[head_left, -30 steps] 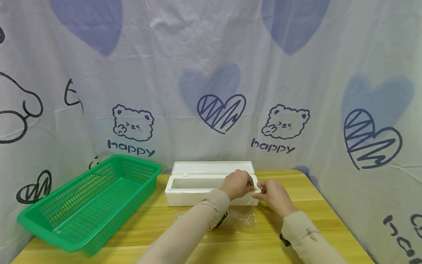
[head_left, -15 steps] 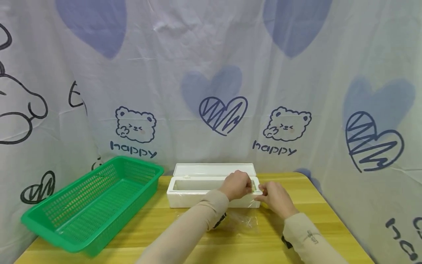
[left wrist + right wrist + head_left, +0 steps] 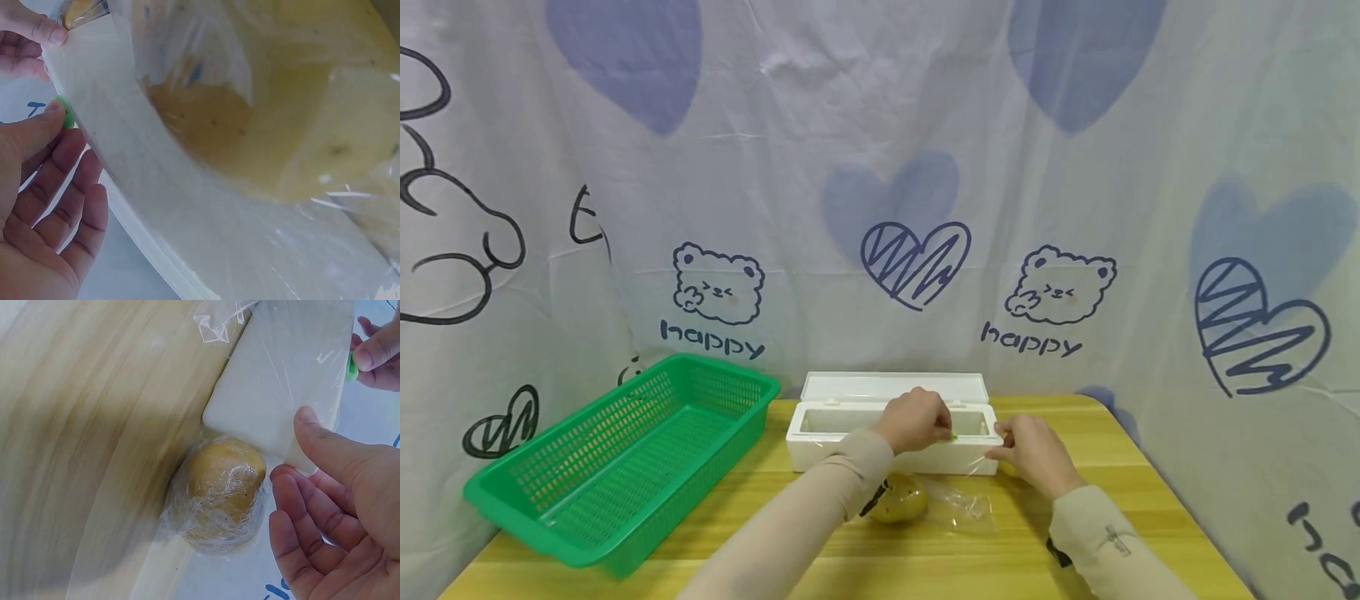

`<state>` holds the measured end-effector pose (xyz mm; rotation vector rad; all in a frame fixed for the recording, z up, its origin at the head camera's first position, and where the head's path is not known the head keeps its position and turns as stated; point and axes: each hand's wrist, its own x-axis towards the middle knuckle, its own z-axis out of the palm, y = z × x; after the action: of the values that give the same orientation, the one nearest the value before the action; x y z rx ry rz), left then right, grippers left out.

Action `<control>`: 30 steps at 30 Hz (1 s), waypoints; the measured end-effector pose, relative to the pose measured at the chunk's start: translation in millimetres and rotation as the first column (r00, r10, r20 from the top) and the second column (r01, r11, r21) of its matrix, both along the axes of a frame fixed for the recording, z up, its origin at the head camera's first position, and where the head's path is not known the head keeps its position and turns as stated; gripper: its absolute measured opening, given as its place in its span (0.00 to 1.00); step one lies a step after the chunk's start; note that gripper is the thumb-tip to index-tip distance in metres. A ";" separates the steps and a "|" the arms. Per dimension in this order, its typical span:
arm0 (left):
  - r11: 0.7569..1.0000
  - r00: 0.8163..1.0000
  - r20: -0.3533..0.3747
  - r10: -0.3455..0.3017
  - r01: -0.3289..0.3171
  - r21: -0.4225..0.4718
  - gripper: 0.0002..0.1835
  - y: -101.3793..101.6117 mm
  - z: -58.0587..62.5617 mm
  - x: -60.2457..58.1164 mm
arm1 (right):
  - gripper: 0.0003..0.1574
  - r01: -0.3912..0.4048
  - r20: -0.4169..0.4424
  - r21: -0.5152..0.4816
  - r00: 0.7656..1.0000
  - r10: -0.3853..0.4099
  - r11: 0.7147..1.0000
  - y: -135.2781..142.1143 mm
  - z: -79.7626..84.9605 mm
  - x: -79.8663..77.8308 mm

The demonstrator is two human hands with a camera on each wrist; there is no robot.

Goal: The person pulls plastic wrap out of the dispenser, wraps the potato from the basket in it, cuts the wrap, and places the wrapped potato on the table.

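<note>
A white cling film box (image 3: 820, 457) stands lengthwise with its lid (image 3: 895, 386) raised. My left hand (image 3: 917, 421) is at its front rim, pinching a small green slide cutter (image 3: 65, 114) between thumb and finger. At the right end my right hand (image 3: 1037, 450) holds the box corner, thumb on the film (image 3: 300, 369) over its front face. Clear film hangs from the box onto the table, covering a potato (image 3: 904, 500) partly hidden by my left sleeve. A second potato (image 3: 219, 478), wrapped in film, lies against the box's right end, mostly behind my right hand in the head view.
A long green plastic basket (image 3: 625, 467) stands on the left of the wood-grain table (image 3: 970, 567). A printed white curtain (image 3: 880, 192) rises behind the table and at both sides, close behind the raised lid.
My left hand has slid leftward along the box's front rim with the green cutter, from the right end toward the middle. The potato in front has come into view. My right hand stays at the corner.
</note>
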<state>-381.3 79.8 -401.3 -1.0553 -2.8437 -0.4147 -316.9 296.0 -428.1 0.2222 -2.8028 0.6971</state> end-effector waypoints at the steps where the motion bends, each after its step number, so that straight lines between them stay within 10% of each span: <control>1: 1.000 1.000 0.001 -0.003 0.003 0.003 0.06 -2.7 0.4 0.6 | 0.23 0.000 0.001 -0.001 1.000 0.000 1.000 -0.7 -0.1 0.2; 30: 1.000 1.000 -0.009 -0.023 0.023 0.004 0.05 -139.5 6.7 -6.2 | 0.22 -0.001 0.036 0.017 0.999 0.000 1.000 -1.9 1.6 -0.2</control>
<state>-387.5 -59.7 -394.6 -1.0868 -2.8245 -0.4158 -317.1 294.1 -426.6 0.2153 -2.8438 0.6837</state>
